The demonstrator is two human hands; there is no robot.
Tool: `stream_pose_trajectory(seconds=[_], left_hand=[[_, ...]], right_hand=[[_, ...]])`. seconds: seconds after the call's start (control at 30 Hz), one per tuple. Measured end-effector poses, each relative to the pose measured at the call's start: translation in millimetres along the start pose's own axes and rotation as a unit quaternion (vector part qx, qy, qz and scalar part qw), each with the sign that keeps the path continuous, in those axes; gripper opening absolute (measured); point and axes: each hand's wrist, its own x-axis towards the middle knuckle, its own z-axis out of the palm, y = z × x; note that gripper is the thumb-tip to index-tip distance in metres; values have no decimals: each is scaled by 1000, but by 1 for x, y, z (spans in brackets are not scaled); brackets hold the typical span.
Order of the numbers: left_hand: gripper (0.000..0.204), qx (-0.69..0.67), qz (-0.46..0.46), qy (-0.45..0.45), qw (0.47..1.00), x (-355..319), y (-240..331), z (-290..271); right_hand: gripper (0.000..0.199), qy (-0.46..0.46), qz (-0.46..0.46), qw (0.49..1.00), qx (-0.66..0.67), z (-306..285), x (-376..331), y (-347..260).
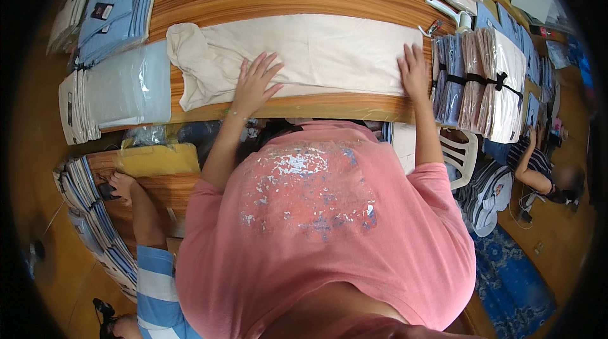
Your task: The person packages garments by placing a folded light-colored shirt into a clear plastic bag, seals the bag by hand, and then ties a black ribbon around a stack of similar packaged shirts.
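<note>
A cream-coloured garment (342,54) lies stretched lengthwise across the wooden table in front of me. Its left end is bunched and wrinkled, while the right part is smooth and flat. My left hand (254,85) rests on the cloth left of its middle, fingers spread. Near the right end, my right hand (414,73) lies flat with its fingertips on the fabric's edge. Neither hand grasps anything.
Blue folded shirts (114,12) and clear plastic sleeves (130,89) sit at the left. Bagged garments tied with black ribbon (481,79) and a white-handled roller (463,20) are at the right. Co-workers' arms (147,212) show at lower left and far right, beside a white chair (465,158).
</note>
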Motion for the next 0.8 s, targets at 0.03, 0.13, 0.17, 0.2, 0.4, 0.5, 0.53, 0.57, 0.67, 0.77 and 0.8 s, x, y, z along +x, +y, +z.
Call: stream_pose_trajectory(seconds=[0.03,0.13,0.17,0.2,0.4,0.5,0.53,0.57,0.67,0.77,0.8], left_hand=[[44,-2,9,-19,1000,-6,-14,0],[46,-7,21,-63,998,-14,-28,-6],[46,-6,27,-60,998,-15,-28,-6],[46,-4,36,-55,998,-15,-30,-7],[48,4,25,-59,998,-18,-28,-5],[49,-8,33,-50,998,-18,-30,-3],[49,-7,33,-48,998,-21,-30,-2],[50,-8,33,-43,999,-22,-31,0],[51,-3,36,-18,999,-23,-34,2],[52,19,42,-7,999,-30,-35,6],[52,31,40,0,999,-33,-37,8]], right_hand=[[42,-23,6,999,-39,14,-7,3],[48,-67,50,996,-24,15,-30,7],[46,-12,85,996,16,14,-27,7],[45,46,122,990,55,13,-17,10],[20,172,128,975,59,12,42,21],[17,106,150,983,-29,-4,58,18],[19,49,181,980,-60,-1,60,17],[21,55,162,980,-103,-3,61,8],[28,139,-5,990,-34,-6,97,-56],[28,53,-246,955,156,13,124,-210],[29,4,-343,920,190,9,122,-272]])
